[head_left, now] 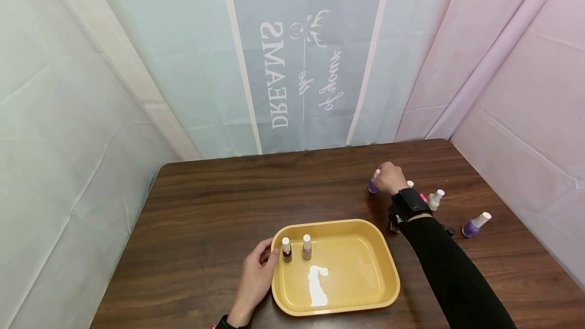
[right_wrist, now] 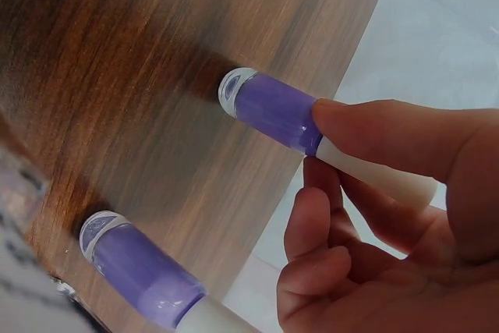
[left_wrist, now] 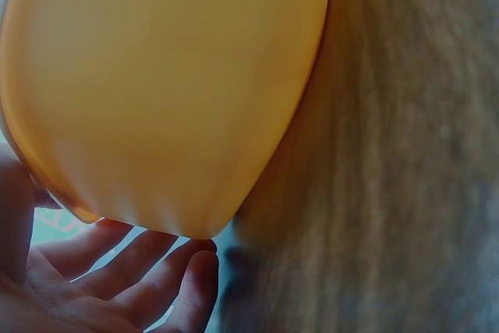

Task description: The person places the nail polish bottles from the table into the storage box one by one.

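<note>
Purple bottle (right_wrist: 273, 112) is at the right hand (head_left: 390, 177)'s left side, pinched by the neck (right_wrist: 317, 145). Probably light, stiff, slick, breakable glass; neck's the best hold. Left hand (head_left: 257, 274) grips yellow tray (head_left: 356, 273).

The purple bottle (right_wrist: 273, 111) you are pinching has violet contents, a thick clear glass base and a long whitish cap, held upward; your right hand (head_left: 390, 177) grips it where cap meets body. Whether its base touches the tabletop (head_left: 219, 202) is unclear. It is beyond the far right corner of your yellow tray (head_left: 347, 283), a glossy, round-cornered rectangle lying flat, its left rim in your left hand (head_left: 257, 273). Near the tray's far left corner you have a dark bottle (head_left: 287, 255) and a pale mauve bottle (head_left: 307, 252), white-capped, apparently upright, slightly apart.
</note>
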{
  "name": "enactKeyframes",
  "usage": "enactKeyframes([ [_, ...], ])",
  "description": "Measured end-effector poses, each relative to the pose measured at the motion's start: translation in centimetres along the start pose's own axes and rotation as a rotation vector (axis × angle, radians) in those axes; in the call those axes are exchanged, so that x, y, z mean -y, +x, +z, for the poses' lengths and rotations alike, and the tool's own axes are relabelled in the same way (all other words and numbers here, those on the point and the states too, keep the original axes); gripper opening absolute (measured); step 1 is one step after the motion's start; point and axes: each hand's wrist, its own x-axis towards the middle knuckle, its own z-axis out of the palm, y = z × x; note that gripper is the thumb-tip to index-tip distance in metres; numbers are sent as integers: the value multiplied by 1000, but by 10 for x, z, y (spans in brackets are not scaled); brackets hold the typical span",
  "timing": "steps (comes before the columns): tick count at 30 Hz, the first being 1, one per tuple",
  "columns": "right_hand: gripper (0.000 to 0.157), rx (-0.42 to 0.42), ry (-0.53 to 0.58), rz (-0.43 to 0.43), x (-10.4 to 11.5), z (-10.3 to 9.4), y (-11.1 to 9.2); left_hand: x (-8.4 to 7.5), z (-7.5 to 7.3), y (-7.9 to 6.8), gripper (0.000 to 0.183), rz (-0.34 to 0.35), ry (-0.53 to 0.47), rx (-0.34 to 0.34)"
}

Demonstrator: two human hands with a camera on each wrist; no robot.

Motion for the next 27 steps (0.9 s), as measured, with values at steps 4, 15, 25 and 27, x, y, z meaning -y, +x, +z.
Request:
enactKeyframes([
  [4,22,-11,-1,-18,-1,0,-1,0,0,0,35,4,-1,2],
  [15,16,3,10,10,0,-1,-5,0,0,-1,35,9,-6,12],
  [25,14,-26,9,-23,4,-5,-11,1,0,-1,35,9,4,0],
  [27,14,-32,4,-26,5,-6,-13,1,0,-1,35,8,11,-1],
])
